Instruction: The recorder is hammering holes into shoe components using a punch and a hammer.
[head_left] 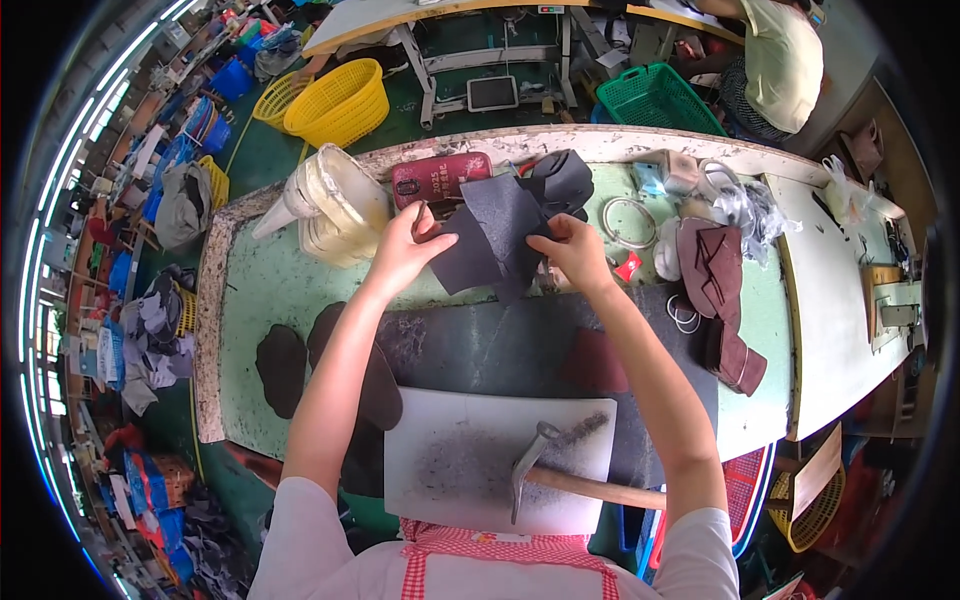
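My left hand (405,245) and my right hand (572,248) both grip a dark grey piece of cut material (492,238), holding it up over the far part of the green worktable (270,290). The left hand pinches its left edge, the right hand its right edge. Behind it lies another dark shaped piece (565,178). Close to me a hammer (560,478) with a wooden handle rests on a white slab (455,465).
A clear plastic container (335,205) and a red tin (440,175) stand at the table's far side. Dark cut pieces (285,365) lie at left, maroon pieces (720,290) and metal rings (630,222) at right. Yellow baskets (340,100), a green basket (655,98) and a seated person (775,60) are beyond.
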